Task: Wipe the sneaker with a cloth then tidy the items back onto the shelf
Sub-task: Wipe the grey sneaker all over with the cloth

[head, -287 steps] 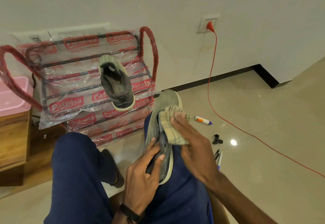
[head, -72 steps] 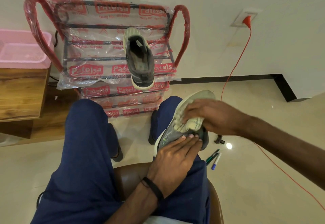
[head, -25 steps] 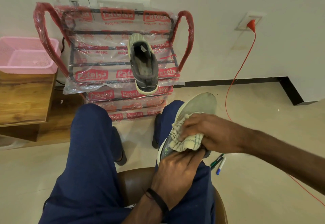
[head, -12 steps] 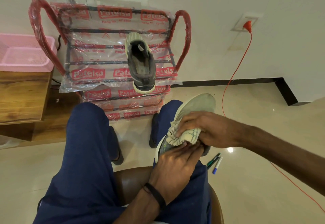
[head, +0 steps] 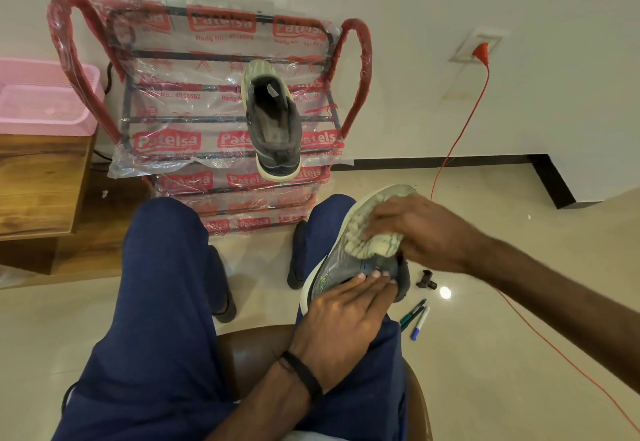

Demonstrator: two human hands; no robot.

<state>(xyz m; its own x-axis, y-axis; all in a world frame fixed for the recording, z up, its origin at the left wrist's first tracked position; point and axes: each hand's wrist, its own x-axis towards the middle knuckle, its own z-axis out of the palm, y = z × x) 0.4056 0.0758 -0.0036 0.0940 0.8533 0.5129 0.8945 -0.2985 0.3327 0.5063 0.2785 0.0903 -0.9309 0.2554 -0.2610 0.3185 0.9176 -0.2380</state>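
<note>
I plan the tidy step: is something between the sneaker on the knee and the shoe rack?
Nothing visible blocks it. The sneaker lies on the right knee, and the shoe rack stands straight ahead; another sneaker already occupies its middle.

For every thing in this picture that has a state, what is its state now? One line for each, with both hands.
Sneaker on lap: lying on the right thigh, being wiped.
Cloth: bunched, pressed on the sneaker.
Right hand: grips the cloth.
Left hand: fingers straight, presses on the sneaker.
Second sneaker: resting on the rack, opening up.
Shoe rack: wrapped in plastic.
Red plug: in the wall socket.
Pens: lying on the floor.
</note>
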